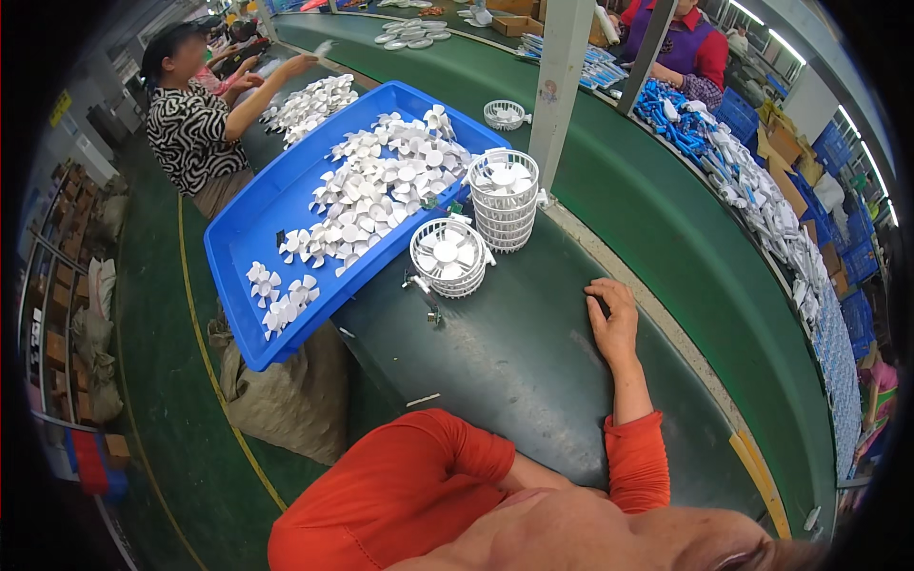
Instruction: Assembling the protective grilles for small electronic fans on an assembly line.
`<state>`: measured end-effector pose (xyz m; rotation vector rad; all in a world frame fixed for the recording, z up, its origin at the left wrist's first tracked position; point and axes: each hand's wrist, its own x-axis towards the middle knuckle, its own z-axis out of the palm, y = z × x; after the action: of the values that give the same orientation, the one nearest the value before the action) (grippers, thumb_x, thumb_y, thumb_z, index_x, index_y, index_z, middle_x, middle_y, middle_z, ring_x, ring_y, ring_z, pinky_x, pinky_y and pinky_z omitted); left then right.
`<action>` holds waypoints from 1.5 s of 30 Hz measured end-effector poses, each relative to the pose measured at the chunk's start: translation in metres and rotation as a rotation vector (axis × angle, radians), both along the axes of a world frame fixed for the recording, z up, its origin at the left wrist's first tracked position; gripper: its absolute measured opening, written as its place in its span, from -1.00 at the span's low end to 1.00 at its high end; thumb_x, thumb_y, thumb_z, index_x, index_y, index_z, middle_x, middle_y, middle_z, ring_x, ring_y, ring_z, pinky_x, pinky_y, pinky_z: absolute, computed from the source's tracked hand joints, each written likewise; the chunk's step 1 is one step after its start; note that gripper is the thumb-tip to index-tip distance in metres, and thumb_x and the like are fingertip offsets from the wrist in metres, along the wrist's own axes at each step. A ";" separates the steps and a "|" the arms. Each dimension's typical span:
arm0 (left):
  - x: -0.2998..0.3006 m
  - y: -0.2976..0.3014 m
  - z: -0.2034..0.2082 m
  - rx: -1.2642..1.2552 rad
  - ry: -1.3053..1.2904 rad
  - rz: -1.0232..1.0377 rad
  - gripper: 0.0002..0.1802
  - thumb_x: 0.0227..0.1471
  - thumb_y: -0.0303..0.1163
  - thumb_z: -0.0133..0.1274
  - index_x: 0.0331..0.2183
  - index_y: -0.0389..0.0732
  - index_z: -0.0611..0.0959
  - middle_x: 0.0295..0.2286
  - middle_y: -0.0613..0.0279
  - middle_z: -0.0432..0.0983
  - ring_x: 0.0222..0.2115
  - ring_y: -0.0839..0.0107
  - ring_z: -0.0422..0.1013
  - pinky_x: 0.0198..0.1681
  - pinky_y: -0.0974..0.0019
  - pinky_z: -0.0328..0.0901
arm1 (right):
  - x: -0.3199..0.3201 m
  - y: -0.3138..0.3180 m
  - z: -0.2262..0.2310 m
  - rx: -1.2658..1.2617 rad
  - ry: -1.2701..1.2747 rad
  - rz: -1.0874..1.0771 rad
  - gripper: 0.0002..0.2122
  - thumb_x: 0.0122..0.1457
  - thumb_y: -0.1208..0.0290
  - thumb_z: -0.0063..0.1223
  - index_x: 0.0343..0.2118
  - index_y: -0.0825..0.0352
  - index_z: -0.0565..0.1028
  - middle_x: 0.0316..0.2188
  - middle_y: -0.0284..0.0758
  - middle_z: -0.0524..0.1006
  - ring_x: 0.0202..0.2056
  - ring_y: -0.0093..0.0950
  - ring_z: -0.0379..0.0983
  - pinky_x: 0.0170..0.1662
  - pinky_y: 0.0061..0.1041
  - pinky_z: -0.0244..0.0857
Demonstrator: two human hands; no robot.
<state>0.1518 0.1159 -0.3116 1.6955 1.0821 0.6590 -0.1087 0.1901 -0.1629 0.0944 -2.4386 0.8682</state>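
Observation:
My right hand [611,319] rests palm down on the dark green tabletop [514,347], its fingers loosely bent and nothing visible in them. My left forearm [547,478] crosses low in front of me; its hand is hidden. Ahead and to the left of my right hand stands a stack of white round fan cages [503,205], the top one with blades inside. Beside it sits another white fan cage [447,257] with a five-bladed fan in it and a small metal part with wires [433,314] at its front. A blue tray [248,224] holds many loose white fan blades [381,186].
A green conveyor belt [657,224] runs behind a grey post [562,86]; one white cage [505,114] lies on it. Blue and white parts [705,133] are heaped beyond. One co-worker [195,124] stands at the far left, another [681,52] at the far right. A sack [290,395] stands under the tray.

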 end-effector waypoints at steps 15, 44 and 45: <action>-0.020 -0.010 0.032 0.501 -0.035 0.079 -0.63 -0.20 -0.36 0.08 -0.24 -0.22 0.57 -0.25 0.03 0.53 -0.21 0.07 0.44 -0.24 0.12 0.38 | 0.000 -0.001 0.001 -0.015 0.005 -0.002 -0.88 -0.02 0.57 0.10 -0.37 0.33 0.54 -0.26 -0.25 0.51 -0.16 -0.26 0.40 -0.06 -0.36 0.25; 0.006 -0.005 0.019 0.156 0.086 -0.068 -0.74 -0.11 -0.30 0.08 -0.31 -0.11 0.69 -0.28 0.19 0.59 -0.22 0.21 0.46 -0.23 0.24 0.35 | -0.001 -0.001 0.003 -0.022 -0.018 -0.001 -0.88 -0.01 0.58 0.09 -0.36 0.35 0.53 -0.25 -0.25 0.51 -0.15 -0.26 0.40 -0.04 -0.36 0.24; 0.006 -0.004 0.019 0.090 0.084 -0.084 -0.74 -0.12 -0.30 0.09 -0.30 -0.11 0.68 -0.29 0.19 0.59 -0.22 0.21 0.46 -0.23 0.22 0.35 | -0.001 -0.001 0.002 -0.019 -0.017 0.000 -0.88 -0.01 0.58 0.09 -0.36 0.35 0.53 -0.24 -0.25 0.51 -0.15 -0.26 0.40 -0.04 -0.37 0.24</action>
<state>0.1582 0.1122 -0.2924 1.8496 1.0471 0.5954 -0.1100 0.1889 -0.1604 0.0809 -2.4457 0.8958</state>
